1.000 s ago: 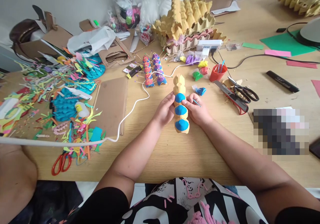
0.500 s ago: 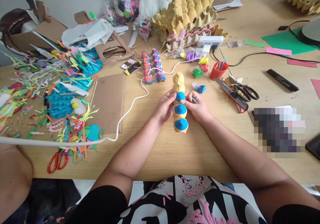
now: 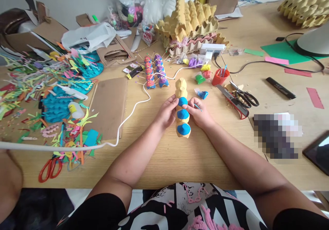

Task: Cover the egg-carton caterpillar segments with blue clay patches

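Observation:
A yellow egg-carton strip [image 3: 181,86] stands out over the middle of the desk, with blue clay caps on three of its bumps. My left hand [image 3: 167,112] grips its left side, thumb beside the uppermost blue cap. On the right, my right hand [image 3: 199,113] has its thumb against the strip near the caps and holds a thin blue tool [image 3: 197,107] between its fingers. A small bag of blue clay [image 3: 202,94] lies just beyond the right hand. Behind the hands are two painted strips, one red [image 3: 149,71] and one purple [image 3: 160,69], stuck with pins.
A white cable [image 3: 133,112] crosses the desk at the left, by a cardboard sheet [image 3: 108,106] and paper scraps. Black scissors [image 3: 244,94], a cutter [image 3: 232,101] and a red cup [image 3: 220,76] lie right. Egg trays [image 3: 190,21] are stacked behind. Another person's arm [image 3: 10,182] is at far left.
The camera view has shifted slightly, so most desk items appear a little further left. Both hands keep their hold, with the right thumb still against the strip.

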